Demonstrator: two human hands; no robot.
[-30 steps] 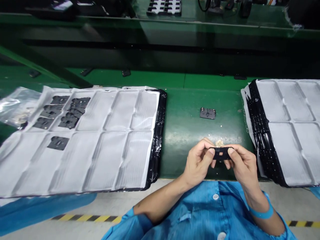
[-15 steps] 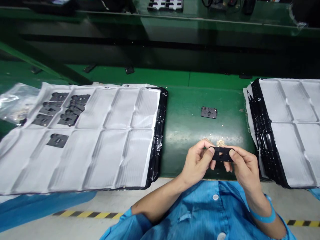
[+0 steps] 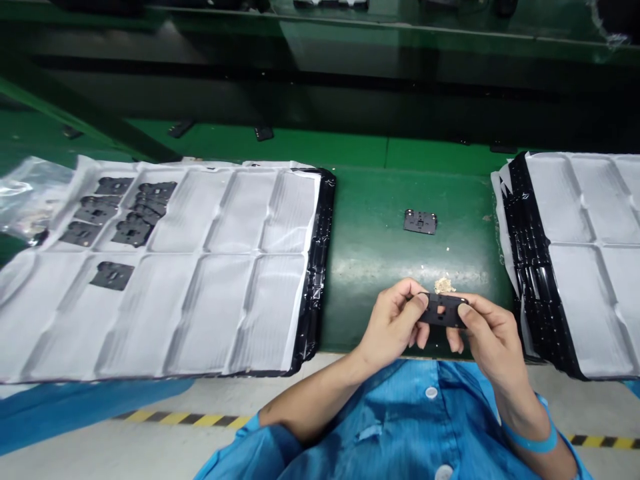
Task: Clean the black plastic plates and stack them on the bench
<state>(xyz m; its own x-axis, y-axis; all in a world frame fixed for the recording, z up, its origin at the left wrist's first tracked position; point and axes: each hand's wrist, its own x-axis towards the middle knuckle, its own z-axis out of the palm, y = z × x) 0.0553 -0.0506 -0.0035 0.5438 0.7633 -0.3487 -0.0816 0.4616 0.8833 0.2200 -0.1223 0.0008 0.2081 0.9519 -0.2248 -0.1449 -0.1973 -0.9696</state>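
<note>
Both of my hands pinch one small black flat plate (image 3: 442, 311) with cut-outs, held level above the near edge of the green belt (image 3: 375, 253). My left hand (image 3: 393, 325) grips its left end with thumb and fingers. My right hand (image 3: 487, 333) grips its right end the same way. A second black plate (image 3: 420, 222) lies flat on the belt beyond my hands. A small heap of pale crumbs (image 3: 443, 286) sits on the belt just behind the held plate.
On the left, a stack of black trays under a white sheet (image 3: 200, 280) carries several black plates (image 3: 125, 217) at its far left. A similar covered tray stack (image 3: 580, 253) stands on the right. A clear plastic bag (image 3: 27, 197) lies far left. A yellow-black floor stripe (image 3: 175, 419) runs below.
The held plate has tilted so that its face with the cut-outs shows more toward me. Both hands stay in about the same place.
</note>
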